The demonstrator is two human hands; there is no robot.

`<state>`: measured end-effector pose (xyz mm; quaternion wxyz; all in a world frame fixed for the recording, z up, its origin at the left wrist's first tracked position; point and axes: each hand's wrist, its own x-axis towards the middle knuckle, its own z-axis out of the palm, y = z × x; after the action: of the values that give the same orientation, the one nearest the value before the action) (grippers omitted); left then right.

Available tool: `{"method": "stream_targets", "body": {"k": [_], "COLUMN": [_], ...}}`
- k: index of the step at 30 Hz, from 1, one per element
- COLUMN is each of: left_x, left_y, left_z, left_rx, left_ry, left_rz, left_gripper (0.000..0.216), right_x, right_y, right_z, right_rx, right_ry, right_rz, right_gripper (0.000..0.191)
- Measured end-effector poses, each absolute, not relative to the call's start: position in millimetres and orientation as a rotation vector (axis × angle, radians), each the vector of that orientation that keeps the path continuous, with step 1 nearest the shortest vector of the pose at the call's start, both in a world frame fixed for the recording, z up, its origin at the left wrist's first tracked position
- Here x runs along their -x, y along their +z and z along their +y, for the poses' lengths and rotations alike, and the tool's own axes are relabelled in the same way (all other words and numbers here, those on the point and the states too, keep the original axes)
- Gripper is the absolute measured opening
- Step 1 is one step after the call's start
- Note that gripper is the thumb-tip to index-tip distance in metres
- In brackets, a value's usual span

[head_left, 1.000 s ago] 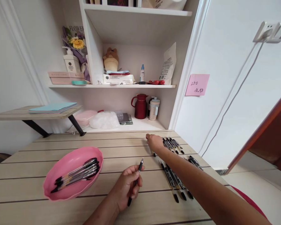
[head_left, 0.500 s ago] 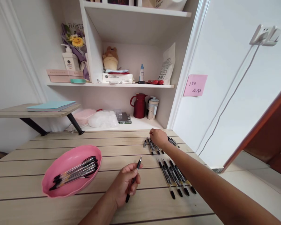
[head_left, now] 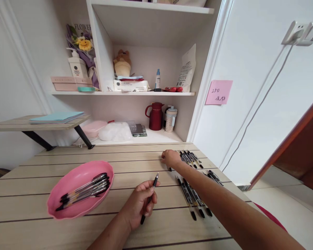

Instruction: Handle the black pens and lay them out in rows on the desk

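My left hand rests on the wooden table and is closed round a black pen that points up and away. My right hand reaches to the far right of the table, fingers curled down on a pen lying there; what it grips is mostly hidden. Just right of it lie several black pens. A second row of pens lies nearer, partly under my right forearm. A pink bowl at the left holds several black pens.
Shelves behind the table carry a red jug, a white cup, a plastic bag, boxes and a bottle. A side shelf with teal paper juts out left. A pink note hangs on the right wall.
My right hand shifted right over the far pens, then came back left to about where it was. The left hand and its pen stayed nearly still.
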<state>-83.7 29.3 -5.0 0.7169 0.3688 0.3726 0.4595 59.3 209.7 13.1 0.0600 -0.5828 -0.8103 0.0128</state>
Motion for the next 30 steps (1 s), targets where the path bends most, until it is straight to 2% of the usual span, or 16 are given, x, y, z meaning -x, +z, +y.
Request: {"method": "stream_targets", "body": {"k": [15, 30], "left_x": [84.4, 82.7], "left_y": [-6.0, -3.6], "left_z": [29.4, 27.6], "left_rx": [-0.816, -0.808], "left_ry": [1.018, 1.039], "left_rz": [0.811, 0.827], "left_gripper": [0.035, 0.033], "right_x": [-85.2, -86.7], "right_y": [33.3, 8.2], "right_z": [194.5, 159.3], "right_rx": [1.886, 1.993], "right_ry": [0.014, -0.022], "right_rz": [-2.293, -2.316], "right_gripper": [0.025, 0.035]}}
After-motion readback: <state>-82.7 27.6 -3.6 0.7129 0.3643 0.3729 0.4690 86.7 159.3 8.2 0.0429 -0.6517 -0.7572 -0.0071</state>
